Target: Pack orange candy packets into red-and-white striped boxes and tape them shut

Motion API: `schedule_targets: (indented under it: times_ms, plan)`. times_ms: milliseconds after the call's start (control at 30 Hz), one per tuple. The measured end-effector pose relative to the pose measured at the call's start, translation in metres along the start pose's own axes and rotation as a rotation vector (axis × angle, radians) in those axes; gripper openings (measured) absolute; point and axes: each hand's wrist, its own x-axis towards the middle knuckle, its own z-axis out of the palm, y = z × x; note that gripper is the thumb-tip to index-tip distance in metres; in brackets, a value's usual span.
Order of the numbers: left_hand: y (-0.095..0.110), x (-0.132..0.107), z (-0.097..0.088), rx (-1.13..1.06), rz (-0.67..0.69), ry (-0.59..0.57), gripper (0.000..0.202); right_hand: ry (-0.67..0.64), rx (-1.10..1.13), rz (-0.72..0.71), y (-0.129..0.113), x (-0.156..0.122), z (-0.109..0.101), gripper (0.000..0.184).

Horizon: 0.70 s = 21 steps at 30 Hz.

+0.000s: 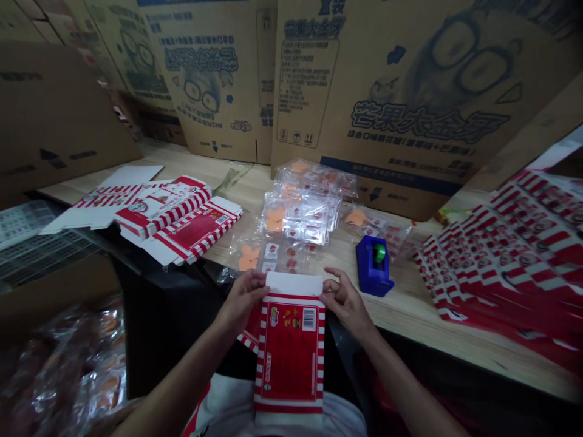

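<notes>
A red-and-white striped carton (291,352), flat, with a barcode and a white end flap, lies upright before me over my lap. My left hand (246,297) pinches its upper left edge beside the flap. At the upper right corner, the fingers of my right hand (347,300) are closed on the carton, some of them raised. Part of another red carton (249,334) shows behind its left side. Just beyond the hands, clear bags with orange pieces and small printed packets (300,212) lie piled on the wooden table (401,309).
A blue tape dispenser (373,267) with green tape stands right of the bags. Stacked striped cartons (182,212) lie at left, and many more (514,255) lean at right. Large cardboard boxes (401,109) line the back. Below left, a bin holds bagged pieces (100,364).
</notes>
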Motion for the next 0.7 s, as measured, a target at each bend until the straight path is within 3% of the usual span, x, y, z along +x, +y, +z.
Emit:
schedule_targets:
  times_ms: [67,133,233,333,433,533,700]
  plan:
    - [0.004,0.003,-0.003,0.008,-0.054,-0.115,0.040,-0.094,0.031,0.065,-0.004,0.002,-0.003,0.049]
    - [0.005,0.005,-0.005,0.067,-0.040,-0.201,0.040,-0.161,0.008,0.096,-0.006,0.003,-0.006,0.039]
    - [-0.002,0.005,-0.008,0.245,0.112,-0.154,0.030,-0.161,-0.061,0.062,-0.001,0.002,-0.008,0.031]
    - [-0.011,0.002,-0.010,0.491,0.293,-0.095,0.018,-0.092,-0.193,-0.066,0.009,-0.004,-0.007,0.026]
    - [-0.011,-0.002,-0.011,0.705,0.421,-0.123,0.017,-0.026,-0.316,-0.188,0.016,-0.010,-0.006,0.023]
    - [-0.005,-0.005,-0.009,0.773,0.435,-0.215,0.019,-0.035,-0.294,-0.215,0.018,-0.014,-0.005,0.021]
    - [0.003,-0.002,-0.005,0.757,0.352,-0.230,0.018,-0.050,-0.244,-0.070,0.013,-0.012,-0.002,0.022]
